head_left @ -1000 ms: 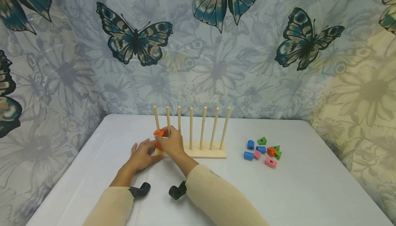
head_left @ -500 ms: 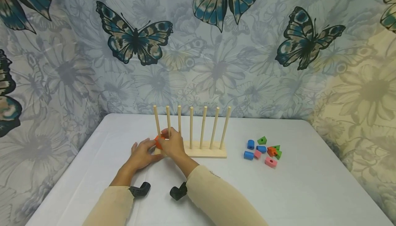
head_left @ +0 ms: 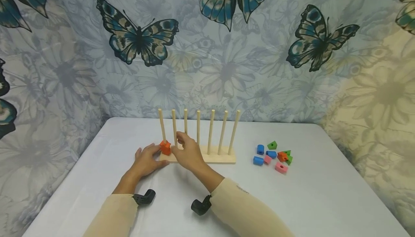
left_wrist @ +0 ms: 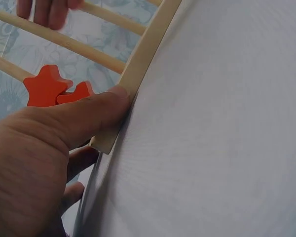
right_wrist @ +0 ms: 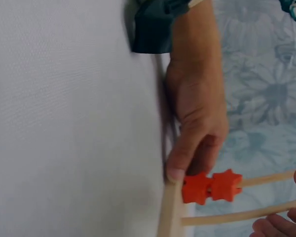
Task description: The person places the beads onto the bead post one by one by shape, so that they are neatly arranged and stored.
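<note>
Two orange star-shaped beads are stacked at the bottom of the leftmost peg of a wooden peg rack. My left hand grips the rack's left end. In the left wrist view its thumb lies on the base's edge beside the lower star bead, with other fingers behind the base. Just right of the stack, my right hand holds nothing, its fingers loosely bent near the second peg. The right wrist view shows the upper star bead resting against the lower one.
To the right on the white table lies a loose group of beads: several blue ones, green triangular ones, pink ones and an orange one. A butterfly-patterned cloth hangs behind the table.
The upper star bead slid down the leftmost peg onto the lower one. My right hand then let go of it and moved right. My left hand stayed on the rack's end.
</note>
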A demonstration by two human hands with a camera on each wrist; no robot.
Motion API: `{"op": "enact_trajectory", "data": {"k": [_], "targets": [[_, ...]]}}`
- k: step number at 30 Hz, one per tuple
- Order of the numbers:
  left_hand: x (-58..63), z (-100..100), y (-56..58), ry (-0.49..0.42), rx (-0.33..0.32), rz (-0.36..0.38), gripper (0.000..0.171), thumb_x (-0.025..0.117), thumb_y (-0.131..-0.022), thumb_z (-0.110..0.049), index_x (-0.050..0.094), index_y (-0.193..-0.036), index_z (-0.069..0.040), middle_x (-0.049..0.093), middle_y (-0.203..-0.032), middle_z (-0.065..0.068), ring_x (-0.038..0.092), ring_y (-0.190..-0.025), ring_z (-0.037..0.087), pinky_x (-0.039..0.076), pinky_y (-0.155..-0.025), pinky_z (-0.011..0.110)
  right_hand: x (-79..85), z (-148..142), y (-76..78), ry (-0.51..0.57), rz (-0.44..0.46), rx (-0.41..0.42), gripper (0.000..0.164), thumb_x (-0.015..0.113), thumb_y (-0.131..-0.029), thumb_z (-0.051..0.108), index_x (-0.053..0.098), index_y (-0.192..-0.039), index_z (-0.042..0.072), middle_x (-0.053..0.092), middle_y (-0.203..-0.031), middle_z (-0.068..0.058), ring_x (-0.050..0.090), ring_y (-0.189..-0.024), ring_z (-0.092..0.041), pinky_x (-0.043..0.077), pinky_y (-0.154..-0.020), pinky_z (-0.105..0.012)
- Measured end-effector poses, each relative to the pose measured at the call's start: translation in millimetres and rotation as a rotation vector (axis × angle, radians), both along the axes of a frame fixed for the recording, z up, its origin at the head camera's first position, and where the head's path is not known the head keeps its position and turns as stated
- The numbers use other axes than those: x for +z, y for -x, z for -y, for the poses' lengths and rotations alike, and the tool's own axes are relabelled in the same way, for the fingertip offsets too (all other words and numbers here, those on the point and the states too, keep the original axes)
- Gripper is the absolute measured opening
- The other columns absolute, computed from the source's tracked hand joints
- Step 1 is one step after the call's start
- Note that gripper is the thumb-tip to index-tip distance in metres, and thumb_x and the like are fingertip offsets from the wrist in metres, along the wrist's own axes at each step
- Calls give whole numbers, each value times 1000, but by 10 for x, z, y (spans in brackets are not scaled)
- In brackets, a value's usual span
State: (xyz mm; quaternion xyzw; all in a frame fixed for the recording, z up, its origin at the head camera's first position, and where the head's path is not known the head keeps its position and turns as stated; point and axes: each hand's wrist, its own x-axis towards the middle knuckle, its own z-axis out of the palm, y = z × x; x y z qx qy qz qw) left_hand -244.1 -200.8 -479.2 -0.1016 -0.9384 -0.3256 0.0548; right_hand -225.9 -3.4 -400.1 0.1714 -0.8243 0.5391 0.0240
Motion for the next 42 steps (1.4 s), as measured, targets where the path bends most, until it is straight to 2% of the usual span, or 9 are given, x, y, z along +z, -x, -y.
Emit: {"op": "enact_trajectory", "data": {"k": [7,13,18,24,32,42], "targets": [[23,44,-21,10,0,25,72,81,-76,-39,58,-132,-1,53,-135,20,33,-134,41,1,-108,64,227,-170,-158,78,-64,100,43,63,-91,9,53,-132,1,58,-129,-9,57,-117,-22,44,-98,-31],[40,29,-45,1,-2,34,73,81,-76,-37,56,-131,3,52,-135,22,32,-134,43,1,-108,63,400,-397,-357,232,-105,179,38,64,-90,4,56,-127,1,59,-123,-9,59,-111,-22,46,-96,-32],[33,4,-44,1,-6,49,74,81,-77,-37,54,-133,4,51,-136,22,32,-134,42,1,-108,63,466,-651,-494,314,-213,232,37,65,-88,-4,55,-124,-3,59,-119,-13,61,-107,-27,49,-93,-36],[33,-6,-45,-12,-7,65,75,81,-76,-38,54,-135,0,50,-138,21,30,-136,41,-1,-109,61,503,-1014,-574,373,-346,266,38,62,-85,-14,55,-121,-6,59,-117,-18,62,-103,-35,51,-90,-41],[40,4,-31,-3,-6,66,75,81,-77,-37,53,-136,-2,49,-140,19,30,-136,40,-2,-109,61,526,-1468,-610,351,-431,193,37,60,-85,-17,54,-121,-9,58,-114,-26,63,-100,-34,51,-89,-37],[44,-4,-20,5,-5,76,76,81,-77,-38,52,-137,-1,48,-140,19,29,-137,39,-3,-109,59,452,-2105,-506,369,-493,12,38,58,-83,-21,52,-119,-16,57,-109,-29,61,-98,-29,51,-86,-27]]}}
